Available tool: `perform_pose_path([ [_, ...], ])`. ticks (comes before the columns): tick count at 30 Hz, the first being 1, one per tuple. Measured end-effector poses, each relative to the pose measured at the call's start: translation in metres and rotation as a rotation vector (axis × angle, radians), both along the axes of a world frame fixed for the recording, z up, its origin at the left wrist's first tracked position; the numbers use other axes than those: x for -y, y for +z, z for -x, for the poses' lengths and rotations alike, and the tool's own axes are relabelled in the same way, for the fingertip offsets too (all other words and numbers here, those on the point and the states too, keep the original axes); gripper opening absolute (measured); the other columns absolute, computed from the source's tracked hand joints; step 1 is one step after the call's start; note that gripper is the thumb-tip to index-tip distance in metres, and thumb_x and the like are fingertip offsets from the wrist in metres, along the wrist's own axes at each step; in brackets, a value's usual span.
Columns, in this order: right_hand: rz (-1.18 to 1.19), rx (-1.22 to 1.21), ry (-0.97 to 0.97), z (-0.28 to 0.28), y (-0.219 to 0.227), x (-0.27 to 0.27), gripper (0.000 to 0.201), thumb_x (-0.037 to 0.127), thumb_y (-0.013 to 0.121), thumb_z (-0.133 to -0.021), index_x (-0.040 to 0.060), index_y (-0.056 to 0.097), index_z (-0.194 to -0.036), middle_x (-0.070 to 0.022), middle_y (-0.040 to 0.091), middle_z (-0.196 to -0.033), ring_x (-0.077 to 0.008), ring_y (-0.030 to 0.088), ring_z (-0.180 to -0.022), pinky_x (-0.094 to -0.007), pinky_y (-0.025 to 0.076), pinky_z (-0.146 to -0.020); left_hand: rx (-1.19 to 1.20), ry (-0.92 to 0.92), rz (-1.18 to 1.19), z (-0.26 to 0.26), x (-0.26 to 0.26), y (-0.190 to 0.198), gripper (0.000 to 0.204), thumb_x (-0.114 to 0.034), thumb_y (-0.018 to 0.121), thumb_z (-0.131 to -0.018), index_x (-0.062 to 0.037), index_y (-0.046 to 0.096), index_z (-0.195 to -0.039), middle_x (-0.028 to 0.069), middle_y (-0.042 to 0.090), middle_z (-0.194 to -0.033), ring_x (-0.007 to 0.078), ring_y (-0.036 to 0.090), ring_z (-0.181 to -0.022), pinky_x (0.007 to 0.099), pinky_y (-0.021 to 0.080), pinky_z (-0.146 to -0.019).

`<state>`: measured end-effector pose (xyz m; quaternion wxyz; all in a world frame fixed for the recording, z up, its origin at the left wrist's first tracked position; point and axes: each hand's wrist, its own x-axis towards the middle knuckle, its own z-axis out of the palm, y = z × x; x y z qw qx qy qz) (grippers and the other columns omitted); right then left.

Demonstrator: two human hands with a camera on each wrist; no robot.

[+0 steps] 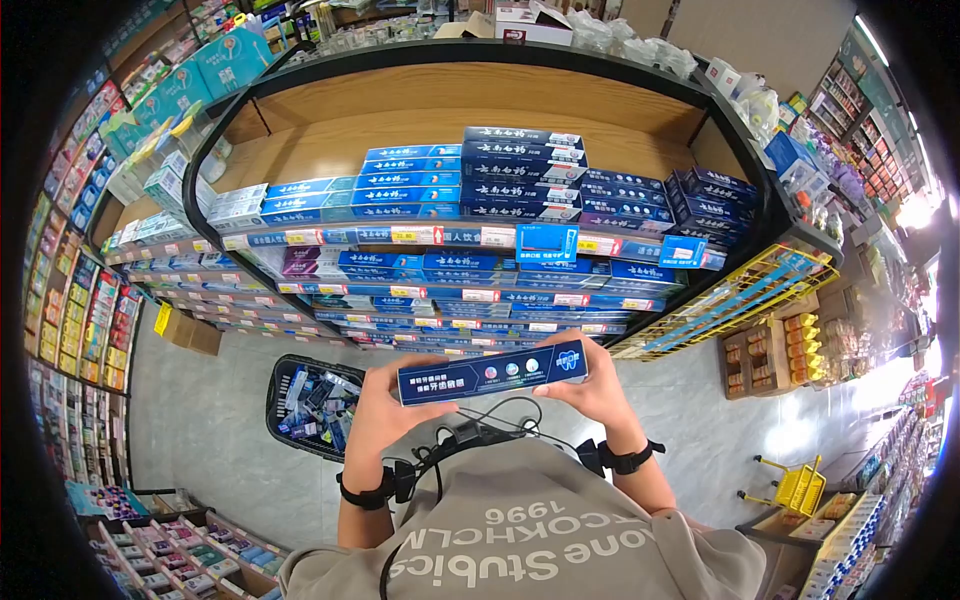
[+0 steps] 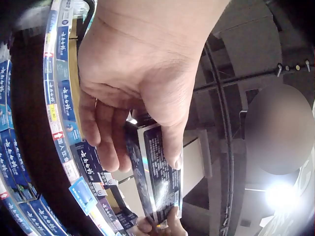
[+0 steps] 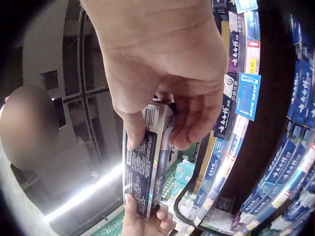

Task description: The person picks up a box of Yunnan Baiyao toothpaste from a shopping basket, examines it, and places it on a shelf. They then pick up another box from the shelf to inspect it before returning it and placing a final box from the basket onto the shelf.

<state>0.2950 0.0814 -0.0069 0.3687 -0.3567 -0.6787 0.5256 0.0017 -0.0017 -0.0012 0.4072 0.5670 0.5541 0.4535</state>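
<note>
A long dark blue toothpaste box point(image 1: 470, 378) is held level in front of the chest, across both hands. My left hand point(image 1: 390, 412) grips its left end, thumb along the near side. At the other end my right hand point(image 1: 598, 395) holds it between thumb and fingers. The left wrist view shows the box point(image 2: 160, 177) with small white print on the face under the left thumb. A barcode shows by the right thumb on the box point(image 3: 142, 167) in the right wrist view. Fingers on the far side are partly hidden.
Beyond the hands stands a shelf unit point(image 1: 480, 95) stacked with toothpaste boxes point(image 1: 525, 170) above price tags. On the floor at left sits a black basket point(image 1: 275, 415) full of packages. A yellow wire rack point(image 1: 730, 300) hangs at the shelf's right end; a yellow basket point(image 1: 802, 490) stands lower right.
</note>
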Motion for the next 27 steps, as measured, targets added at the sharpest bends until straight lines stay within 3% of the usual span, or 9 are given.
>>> perform_pose_path([
  [8,0.003,-0.011,-0.012,-0.006,-0.007,-0.004,0.059,0.004,0.092,-0.072,0.0023,0.062,-0.123,-0.0058,0.065,-0.121,-0.0141,0.061,-0.112,-0.0291,0.048,-0.098,0.181,-0.078,0.05,-0.003,-0.014,-0.007,0.079,-0.009,0.095,-0.069,-0.0058,0.06,-0.14,0.0054,0.067,-0.127,0.014,0.066,-0.109,0.0303,0.053,-0.096],
  [11,0.012,-0.044,-0.019,-0.011,-0.013,-0.006,0.064,0.0,0.092,-0.071,0.0039,0.061,-0.126,-0.0052,0.063,-0.122,-0.0142,0.06,-0.113,-0.0292,0.048,-0.099,0.291,-0.085,0.046,-0.006,-0.017,-0.018,0.092,-0.007,0.096,-0.065,-0.0043,0.052,-0.147,0.0104,0.064,-0.13,0.0153,0.067,-0.104,0.0276,0.053,-0.094],
  [12,0.045,-0.046,-0.012,-0.014,-0.015,-0.006,0.069,-0.002,0.092,-0.069,0.0059,0.06,-0.13,-0.0042,0.062,-0.124,-0.0142,0.061,-0.112,-0.0295,0.048,-0.099,0.33,-0.111,0.06,-0.007,-0.021,-0.02,0.099,-0.018,0.097,-0.067,-0.0037,0.047,-0.151,0.0099,0.063,-0.129,0.0172,0.066,-0.108,0.0289,0.055,-0.094],
  [15,0.031,-0.088,-0.02,-0.024,-0.017,-0.009,0.071,-0.002,0.091,-0.07,0.0068,0.058,-0.132,-0.0039,0.06,-0.127,-0.0148,0.06,-0.114,-0.0304,0.049,-0.1,0.66,-0.168,0.161,-0.016,-0.024,-0.008,0.093,-0.014,0.095,-0.071,-0.0044,0.048,-0.151,0.0095,0.056,-0.139,0.0179,0.056,-0.125,0.0322,0.046,-0.106],
  [19,-0.063,-0.12,0.037,-0.044,-0.018,-0.014,0.096,-0.004,0.091,-0.07,0.0074,0.044,-0.152,-0.007,0.046,-0.152,-0.0181,0.05,-0.132,-0.0323,0.047,-0.105,0.338,-0.114,0.019,-0.034,-0.037,-0.001,0.092,-0.005,0.09,-0.074,-0.0045,0.043,-0.154,0.0112,0.057,-0.137,0.0208,0.057,-0.124,0.0345,0.045,-0.108],
  [20,0.016,-0.16,0.083,-0.052,-0.019,-0.014,0.102,-0.002,0.089,-0.074,0.008,0.034,-0.159,-0.0067,0.038,-0.16,-0.0183,0.047,-0.135,-0.0328,0.048,-0.105,0.324,-0.111,-0.006,-0.038,-0.04,0.001,0.095,-0.008,0.089,-0.073,-0.005,0.041,-0.155,0.0122,0.057,-0.136,0.0214,0.057,-0.124,0.0346,0.045,-0.108],
  [23,0.242,-0.373,0.131,-0.07,-0.024,-0.018,0.095,-0.002,0.083,-0.081,0.0083,0.032,-0.16,-0.0065,0.043,-0.154,-0.0171,0.049,-0.13,-0.0332,0.05,-0.102,0.314,-0.105,-0.066,-0.054,-0.05,0.003,0.102,-0.012,0.089,-0.071,-0.0071,0.037,-0.158,0.0147,0.057,-0.138,0.0225,0.058,-0.124,0.0344,0.045,-0.106],
  [24,0.417,-0.388,0.126,-0.075,-0.018,-0.018,0.086,-0.003,0.078,-0.086,0.0079,0.033,-0.159,-0.0069,0.048,-0.147,-0.0162,0.052,-0.124,-0.0326,0.05,-0.1,0.332,-0.104,-0.078,-0.06,-0.055,0.002,0.103,-0.011,0.089,-0.07,-0.0083,0.036,-0.159,0.0153,0.056,-0.139,0.0225,0.058,-0.124,0.0341,0.046,-0.105],
  [27,0.387,-0.324,0.055,-0.085,-0.023,-0.031,0.08,-0.004,0.076,-0.087,0.0077,0.036,-0.156,-0.0067,0.052,-0.138,-0.0157,0.053,-0.12,-0.0322,0.05,-0.098,0.375,-0.092,-0.073,-0.078,-0.065,0.002,0.097,-0.006,0.081,-0.076,-0.0101,0.034,-0.16,0.0162,0.053,-0.144,0.0202,0.058,-0.123,0.0319,0.046,-0.102],
])
